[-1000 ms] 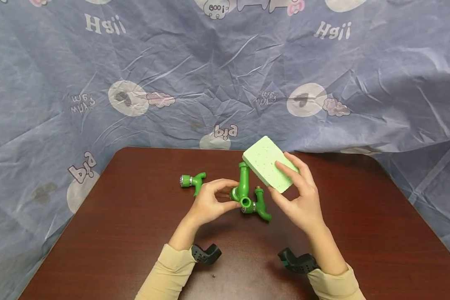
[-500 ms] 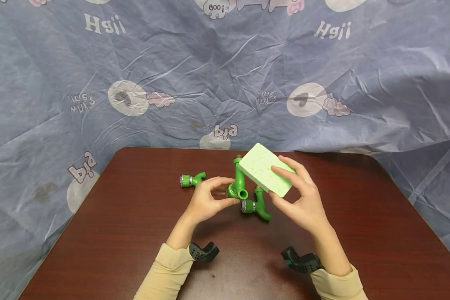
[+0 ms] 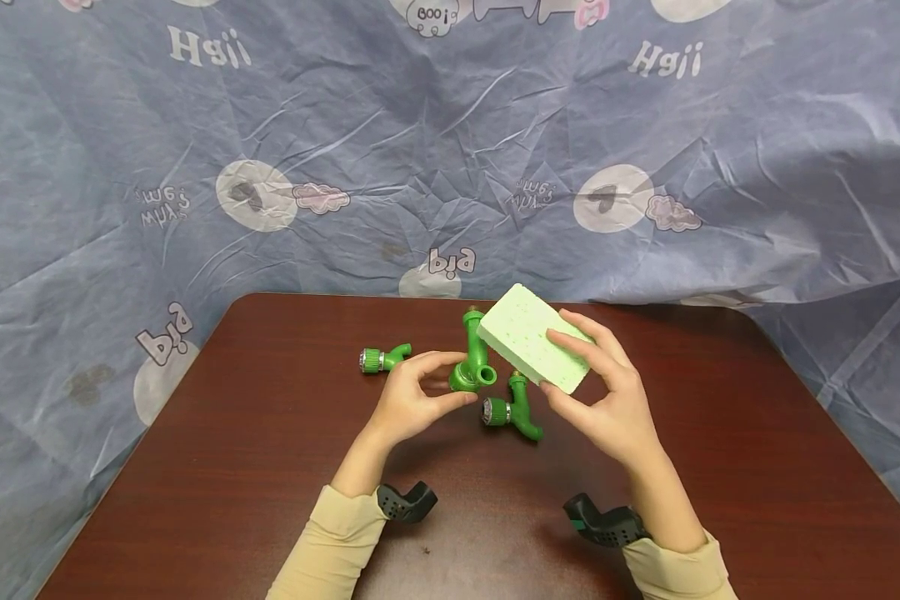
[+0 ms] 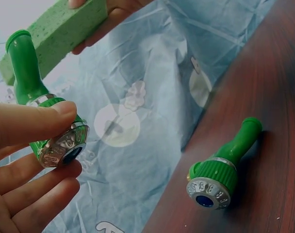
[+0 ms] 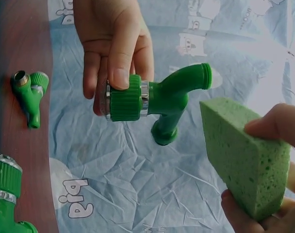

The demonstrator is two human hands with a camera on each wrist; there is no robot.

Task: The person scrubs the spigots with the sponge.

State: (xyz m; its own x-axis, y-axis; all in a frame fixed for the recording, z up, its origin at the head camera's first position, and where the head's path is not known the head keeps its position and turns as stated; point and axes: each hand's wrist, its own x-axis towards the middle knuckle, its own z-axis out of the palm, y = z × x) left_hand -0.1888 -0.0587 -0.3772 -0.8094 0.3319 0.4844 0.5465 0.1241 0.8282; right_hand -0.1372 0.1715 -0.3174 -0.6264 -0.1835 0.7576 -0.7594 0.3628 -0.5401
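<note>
My left hand (image 3: 408, 404) grips a green tap (image 3: 476, 337) by its ribbed knob, thumb on one side and fingers on the other. The tap is held up off the table, its spout (image 5: 198, 77) pointing toward the sponge in the right wrist view. A light green, speckled sponge (image 3: 532, 337) is pinched between the thumb and fingers of my right hand (image 3: 611, 396). In the head view, one corner of this block overlaps the tap's upright pipe. The left wrist view shows the knob's silver cap with a blue centre (image 4: 72, 153).
A second green tap (image 3: 521, 408) lies on the dark red-brown table (image 3: 217, 467) between the hands. Another tap (image 3: 382, 360) lies behind the left hand, partly hidden by it. A crumpled blue printed cloth (image 3: 390, 133) hangs behind the table's far edge.
The left hand has shifted slightly left and tilted the tap, bringing its open end up. The sponge first moved left and down toward the tap; since then both hands have barely moved.
</note>
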